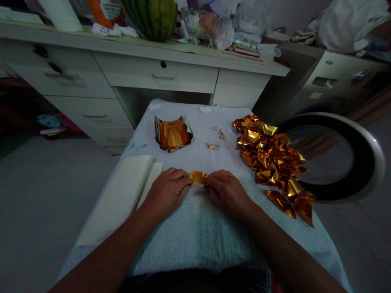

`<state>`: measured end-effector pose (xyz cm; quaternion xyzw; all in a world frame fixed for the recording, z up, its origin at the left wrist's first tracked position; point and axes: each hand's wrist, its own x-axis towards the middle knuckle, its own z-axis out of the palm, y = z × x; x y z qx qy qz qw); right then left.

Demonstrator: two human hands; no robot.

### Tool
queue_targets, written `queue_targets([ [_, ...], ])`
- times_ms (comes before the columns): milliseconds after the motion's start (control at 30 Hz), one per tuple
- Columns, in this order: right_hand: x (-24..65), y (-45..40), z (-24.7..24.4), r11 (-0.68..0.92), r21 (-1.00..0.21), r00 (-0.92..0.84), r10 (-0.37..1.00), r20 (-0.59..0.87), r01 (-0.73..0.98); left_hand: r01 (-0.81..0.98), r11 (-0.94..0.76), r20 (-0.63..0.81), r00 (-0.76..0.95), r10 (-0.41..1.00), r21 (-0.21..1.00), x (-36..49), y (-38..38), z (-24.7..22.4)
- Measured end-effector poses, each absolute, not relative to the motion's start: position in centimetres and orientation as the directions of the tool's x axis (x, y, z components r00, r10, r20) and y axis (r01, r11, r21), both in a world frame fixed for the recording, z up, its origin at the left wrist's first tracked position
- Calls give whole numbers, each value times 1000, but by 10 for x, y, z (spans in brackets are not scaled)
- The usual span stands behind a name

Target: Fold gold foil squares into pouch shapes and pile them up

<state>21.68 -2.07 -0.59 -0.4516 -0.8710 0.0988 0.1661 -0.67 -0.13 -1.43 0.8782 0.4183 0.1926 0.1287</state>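
Between my two hands is a small gold foil wrapper [198,177], folded or rolled into a short bundle above the cloth. My left hand [169,188] pinches its left end, and my right hand [227,191] pinches the right end. What lies inside the foil is hidden. Farther back stands a curved stack of gold foil sheets [172,134]. A heap of twisted gold foil pieces [269,148] lies to the right of my right hand. Small ties [213,146] that look like wire or ribbon rest between the stack and the heap.
White paper sheets [117,199] lie along the left side of the cloth-covered table [198,240]. Behind it is a white desk [189,79] carrying a watermelon [151,18] and clutter. A washing machine's open round door [366,158] stands close by the table's right edge.
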Motion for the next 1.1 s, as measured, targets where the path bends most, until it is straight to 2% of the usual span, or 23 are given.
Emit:
queue_targets([
  [167,215,-22,-3,568,-323,-551,820,154,757,710,-604,186,580,793,362,-4,-1,-14],
  [367,218,-19,-4,513,-456,-496,852,169,727,717,-598,170,579,797,358,-4,-3,-11],
  [533,218,-19,-4,448,-530,-457,881,123,720,722,-586,152,575,804,368,-4,-4,-8],
  [767,215,-19,-5,387,-517,-412,908,70,764,705,-556,123,566,815,440,-5,-2,-8],
  [1100,208,-18,0,282,-443,-321,947,-15,851,772,-526,72,538,840,357,-1,-3,-7],
])
